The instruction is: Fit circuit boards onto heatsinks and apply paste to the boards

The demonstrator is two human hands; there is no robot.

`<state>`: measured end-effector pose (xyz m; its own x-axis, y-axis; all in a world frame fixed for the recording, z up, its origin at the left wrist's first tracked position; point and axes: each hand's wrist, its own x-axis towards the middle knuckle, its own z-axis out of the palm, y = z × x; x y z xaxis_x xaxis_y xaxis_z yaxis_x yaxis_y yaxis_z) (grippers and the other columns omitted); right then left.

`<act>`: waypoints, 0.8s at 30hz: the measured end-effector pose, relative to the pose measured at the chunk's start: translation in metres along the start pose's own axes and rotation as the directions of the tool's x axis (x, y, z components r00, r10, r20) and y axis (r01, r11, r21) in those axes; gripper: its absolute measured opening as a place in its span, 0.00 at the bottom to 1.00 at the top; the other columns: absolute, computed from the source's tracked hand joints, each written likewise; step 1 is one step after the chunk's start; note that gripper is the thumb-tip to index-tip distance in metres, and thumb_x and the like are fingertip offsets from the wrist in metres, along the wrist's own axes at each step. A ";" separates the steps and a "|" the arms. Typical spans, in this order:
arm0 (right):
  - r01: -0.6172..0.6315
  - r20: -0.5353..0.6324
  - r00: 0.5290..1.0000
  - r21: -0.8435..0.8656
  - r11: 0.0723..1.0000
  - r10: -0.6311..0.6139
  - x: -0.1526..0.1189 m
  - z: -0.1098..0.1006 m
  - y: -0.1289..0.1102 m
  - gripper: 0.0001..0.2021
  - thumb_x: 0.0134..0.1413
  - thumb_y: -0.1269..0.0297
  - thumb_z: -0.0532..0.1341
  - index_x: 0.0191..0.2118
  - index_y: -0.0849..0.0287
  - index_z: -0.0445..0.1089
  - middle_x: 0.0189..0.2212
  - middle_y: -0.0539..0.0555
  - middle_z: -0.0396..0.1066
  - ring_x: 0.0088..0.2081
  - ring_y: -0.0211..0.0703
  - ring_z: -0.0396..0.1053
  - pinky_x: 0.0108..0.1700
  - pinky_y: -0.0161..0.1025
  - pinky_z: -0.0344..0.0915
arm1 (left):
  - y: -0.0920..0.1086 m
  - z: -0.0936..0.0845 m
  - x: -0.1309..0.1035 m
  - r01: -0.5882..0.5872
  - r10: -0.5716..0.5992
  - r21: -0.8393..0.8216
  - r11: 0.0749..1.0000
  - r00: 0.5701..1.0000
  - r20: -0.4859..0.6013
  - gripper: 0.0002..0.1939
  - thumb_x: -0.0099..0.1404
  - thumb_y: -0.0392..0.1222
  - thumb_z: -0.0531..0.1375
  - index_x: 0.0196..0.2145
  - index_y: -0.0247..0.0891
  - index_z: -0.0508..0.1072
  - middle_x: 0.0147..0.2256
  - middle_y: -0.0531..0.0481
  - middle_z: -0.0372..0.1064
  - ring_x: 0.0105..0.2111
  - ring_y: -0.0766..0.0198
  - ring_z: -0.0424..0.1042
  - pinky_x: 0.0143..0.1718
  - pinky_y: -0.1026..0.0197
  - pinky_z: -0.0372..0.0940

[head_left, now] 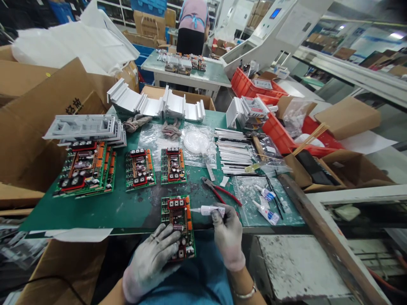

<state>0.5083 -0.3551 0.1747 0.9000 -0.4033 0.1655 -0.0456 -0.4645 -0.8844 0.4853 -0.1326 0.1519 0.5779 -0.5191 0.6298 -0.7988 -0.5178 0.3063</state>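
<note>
Presently, 1 circuit board (177, 224) lies at the near edge of the green tabletop (95, 207), partly overhanging toward the person's lap. Its long axis runs 12 to 6 o'clock, with the red connector block at the 12 o'clock end.

Left hand (155, 256): gloved, fingers spread wide and laid flat on the lower half of the board, pinning it. It sits at the board's 7 o'clock and is the hand in direct contact.

Right hand (227, 237): gloved, closed around a small white tube (208, 210). The tube lies nearly level, its long axis 3 to 9 o'clock, nozzle pointing toward 9 o'clock. The nozzle tip stands just beside the right edge of the board's upper half; whether it touches cannot be told.

Relation noted: the board lies at 9 o'clock from the tube tip, crossing the tube's axis at roughly a right angle. The left hand is on the board; the right is beside it.

Surroundings: red-handled pliers (222, 191) at 12 o'clock from the right hand, near; 2 spare tubes (266, 203) on a clear plastic sheet at 2 o'clock; 2 more boards (155, 166) at 12 o'clock from the held board, apart; a stack of boards (85, 169) at 10 o'clock, well apart. Another person (192, 23) stands at a far table.
</note>
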 end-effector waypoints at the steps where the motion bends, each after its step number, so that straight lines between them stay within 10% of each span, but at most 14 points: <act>1: 0.008 -0.003 1.000 0.001 1.000 -0.008 -0.002 -0.001 0.001 0.22 0.56 0.42 0.58 0.35 0.59 0.73 0.30 0.56 0.76 0.30 0.47 0.72 0.33 0.41 0.68 | 0.000 0.000 0.000 0.002 -0.002 -0.002 1.000 1.000 -0.002 0.07 0.71 0.43 0.57 0.42 0.39 0.70 0.43 0.49 0.78 0.54 0.63 0.71 0.66 0.57 0.52; 24: 0.177 0.000 0.984 0.053 0.983 -0.177 -0.022 -0.012 0.014 0.11 0.59 0.54 0.60 0.35 0.56 0.73 0.31 0.53 0.77 0.31 0.43 0.75 0.32 0.37 0.71 | -0.002 -0.003 -0.005 0.001 -0.003 0.027 1.000 0.995 0.095 0.13 0.66 0.45 0.62 0.47 0.39 0.72 0.46 0.47 0.77 0.53 0.60 0.72 0.63 0.56 0.58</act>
<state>0.4832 -0.3620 0.1640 0.8938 -0.3148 0.3192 0.1370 -0.4862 -0.8630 0.4838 -0.1267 0.1498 0.5938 -0.5796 0.5581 -0.7936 -0.5362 0.2876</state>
